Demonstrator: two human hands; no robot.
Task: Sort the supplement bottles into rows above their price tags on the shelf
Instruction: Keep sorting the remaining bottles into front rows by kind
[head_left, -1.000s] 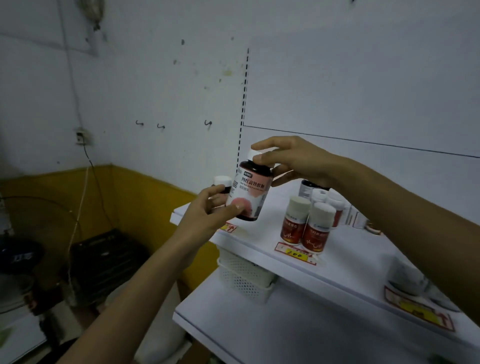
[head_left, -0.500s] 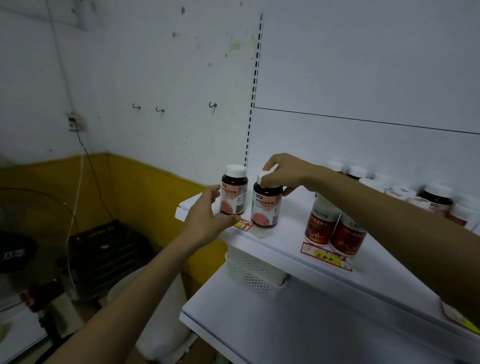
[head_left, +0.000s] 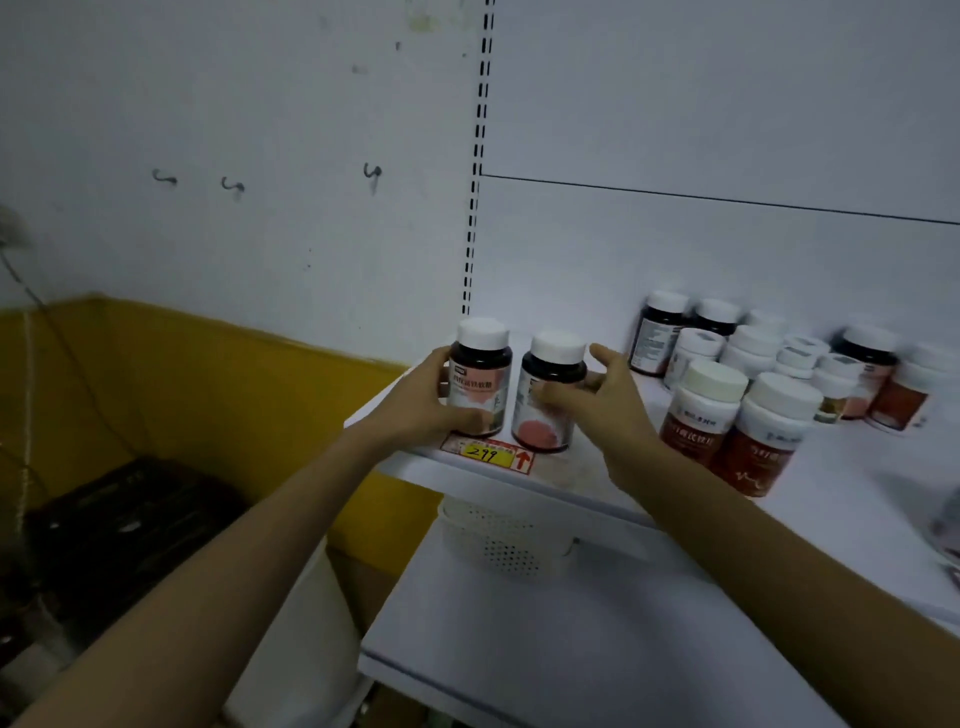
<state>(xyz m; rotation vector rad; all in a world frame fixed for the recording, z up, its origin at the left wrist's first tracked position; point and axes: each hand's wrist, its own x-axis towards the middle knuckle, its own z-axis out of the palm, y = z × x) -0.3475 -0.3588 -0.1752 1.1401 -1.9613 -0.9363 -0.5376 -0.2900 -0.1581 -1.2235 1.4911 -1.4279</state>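
One row begun, lots more to sort.
The left hand (head_left: 431, 405) wraps the first bottle (head_left: 480, 379). The right hand (head_left: 608, 410) pinches the second bottle (head_left: 550, 400) beside it. Both stand on the shelf (head_left: 857, 483) just behind the tag (head_left: 488, 453). The bunch (head_left: 753, 353) at the back right looks unsorted.

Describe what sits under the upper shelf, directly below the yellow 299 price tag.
A white perforated basket sits on the lower shelf, tucked beneath the upper shelf. Only its front wall shows; the upper shelf covers its top, so its contents cannot be seen.
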